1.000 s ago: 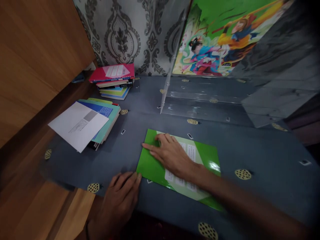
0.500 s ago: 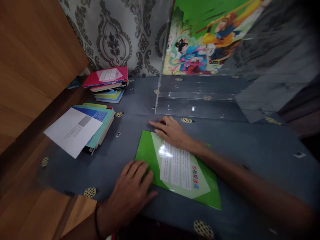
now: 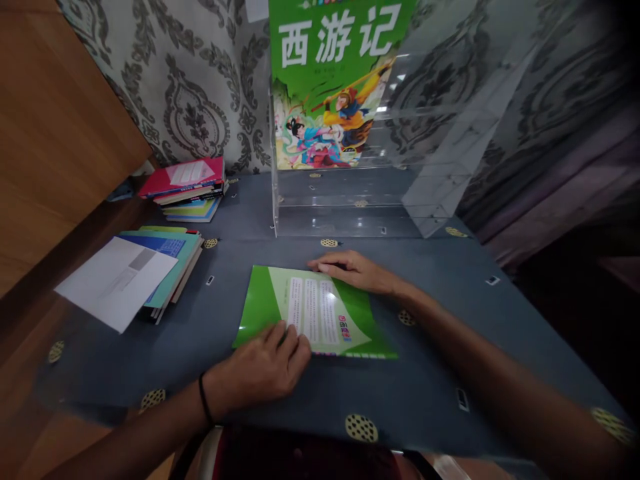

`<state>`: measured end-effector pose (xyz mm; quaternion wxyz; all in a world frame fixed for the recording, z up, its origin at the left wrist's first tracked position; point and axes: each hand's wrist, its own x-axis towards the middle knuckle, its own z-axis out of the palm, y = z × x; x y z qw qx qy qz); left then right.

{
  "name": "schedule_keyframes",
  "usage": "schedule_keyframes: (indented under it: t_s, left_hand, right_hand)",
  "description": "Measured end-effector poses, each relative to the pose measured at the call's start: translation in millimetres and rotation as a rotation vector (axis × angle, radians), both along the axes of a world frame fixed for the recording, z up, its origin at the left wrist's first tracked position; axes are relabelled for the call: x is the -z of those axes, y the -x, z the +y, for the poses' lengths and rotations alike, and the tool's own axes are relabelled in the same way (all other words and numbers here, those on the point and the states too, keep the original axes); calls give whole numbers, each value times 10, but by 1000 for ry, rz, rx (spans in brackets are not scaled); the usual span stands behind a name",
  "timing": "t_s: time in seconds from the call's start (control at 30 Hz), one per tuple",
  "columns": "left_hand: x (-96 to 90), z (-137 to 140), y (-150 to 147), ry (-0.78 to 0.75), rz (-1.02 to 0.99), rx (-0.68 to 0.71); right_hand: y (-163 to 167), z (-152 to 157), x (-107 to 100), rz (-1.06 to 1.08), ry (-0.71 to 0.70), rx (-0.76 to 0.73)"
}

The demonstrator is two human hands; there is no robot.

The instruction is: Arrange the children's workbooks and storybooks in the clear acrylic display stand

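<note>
A thin green book point(image 3: 300, 313) lies on the cloth-covered table in front of me, its back cover with columns of text facing up. My left hand point(image 3: 265, 363), a dark band at its wrist, has its fingers curled over the book's near edge; its thumb is hidden. At the far edge, my right hand point(image 3: 355, 270) rests sideways beside the cover, fingers stretched to the left with a gap above the thumb. Behind it stands a clear acrylic rack point(image 3: 340, 220), holding a green picture book point(image 3: 345, 80) upright in its upper left.
To the left are a stack of books point(image 3: 185, 190) with a red one on top and a nearer pile point(image 3: 175, 267) with a white book point(image 3: 117, 283) sticking out over it. A patterned curtain point(image 3: 195, 120) hangs behind the patterned tablecloth point(image 3: 425, 413).
My left hand has gone from spread fingers to a curled hold on the book's near edge. The book has turned slightly. The view has shifted, showing more of the rack.
</note>
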<state>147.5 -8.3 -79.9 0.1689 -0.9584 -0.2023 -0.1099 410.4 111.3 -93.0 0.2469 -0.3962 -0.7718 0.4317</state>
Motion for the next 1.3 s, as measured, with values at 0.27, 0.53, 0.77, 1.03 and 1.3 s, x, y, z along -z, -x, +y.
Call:
schedule_keyframes:
  t_s: [0.27, 0.53, 0.77, 1.03, 1.3]
  left_hand:
    - [-110, 466, 97, 720, -467, -261]
    - [-22, 714, 273, 1158, -1075, -453]
    - [56, 753, 353, 1169, -1271, -486]
    - [-280, 825, 273, 975, -1486, -362]
    - [-277, 1068, 156, 781, -1586, -327]
  right_hand:
    - [-171, 123, -72, 145, 361, -37]
    - [-118, 76, 97, 515, 453, 107]
    - [155, -31, 135, 692, 464, -37]
    - [582, 63, -26, 831, 489, -10]
    - [627, 227, -205, 741, 363, 213]
